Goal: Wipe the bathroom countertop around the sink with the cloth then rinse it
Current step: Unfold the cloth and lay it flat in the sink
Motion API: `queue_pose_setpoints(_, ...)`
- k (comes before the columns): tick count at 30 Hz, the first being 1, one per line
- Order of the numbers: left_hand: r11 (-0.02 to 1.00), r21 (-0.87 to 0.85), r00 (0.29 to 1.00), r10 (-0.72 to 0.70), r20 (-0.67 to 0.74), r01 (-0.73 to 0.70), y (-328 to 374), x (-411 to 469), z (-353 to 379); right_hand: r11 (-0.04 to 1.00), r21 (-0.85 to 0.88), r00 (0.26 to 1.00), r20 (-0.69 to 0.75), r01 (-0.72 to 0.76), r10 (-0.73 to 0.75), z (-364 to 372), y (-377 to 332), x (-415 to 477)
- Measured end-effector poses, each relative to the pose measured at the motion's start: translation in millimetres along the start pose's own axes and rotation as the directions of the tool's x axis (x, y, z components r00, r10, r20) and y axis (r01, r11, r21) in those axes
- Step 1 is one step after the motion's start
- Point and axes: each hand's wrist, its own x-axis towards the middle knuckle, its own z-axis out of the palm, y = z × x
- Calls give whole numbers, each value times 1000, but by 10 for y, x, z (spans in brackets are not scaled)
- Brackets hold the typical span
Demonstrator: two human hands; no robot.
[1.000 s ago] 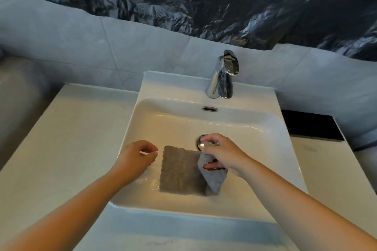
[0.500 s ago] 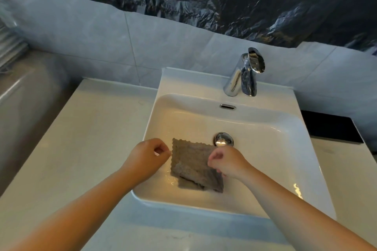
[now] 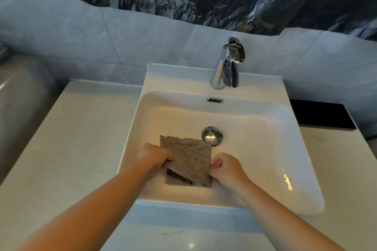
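- Cloth (image 3: pixel 186 158): grey-brown textured square with a pinked edge, folded double, held up inside the basin between both hands, just on the near side of the drain. Its lower fold hangs beneath the grip; whether it touches the basin floor cannot be told.
- Risk, judged: a damp folded cloth pinched only at its two side edges could slip from one hand and drop over the drain stopper (image 3: pixel 212 135), just beyond the grip. If the fold is kept, wiping would reach less of the counter.
- Left hand (image 3: pixel 156 156): fingers curled closed over the cloth's left edge, thumb on top, fabric clamped.
- Right hand (image 3: pixel 225 167): fingertips pinched on the cloth's right edge, hand nearly closed.
- Sink (image 3: pixel 306 179): white rectangular basin surrounding the grip; no water seen running.
- Faucet (image 3: pixel 228 67): chrome single-lever, well beyond the grip, spout dry as far as can be seen.
- Countertop (image 3: pixel 71 138): pale stone, out to the left and right of the grip; wiping judged not yet begun.
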Motion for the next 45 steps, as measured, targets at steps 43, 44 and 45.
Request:
queue_pose_setpoints(43, 692, 637, 926, 367, 95, -339, -244, -111, 263, 1000, -5, 997, 80, 20, -20, -216, 169, 178)
queue_pose_setpoints(44, 642, 684, 917, 385, 103, -346, -250, -126, 270, 998, -40, 999, 23, 50, -49, -298, 191, 186)
queue_pose_setpoints(45, 609, 703, 895, 437, 90, -368, -251, -128, 276, 995, -72, 998, -25, 64, -66, -369, 215, 189)
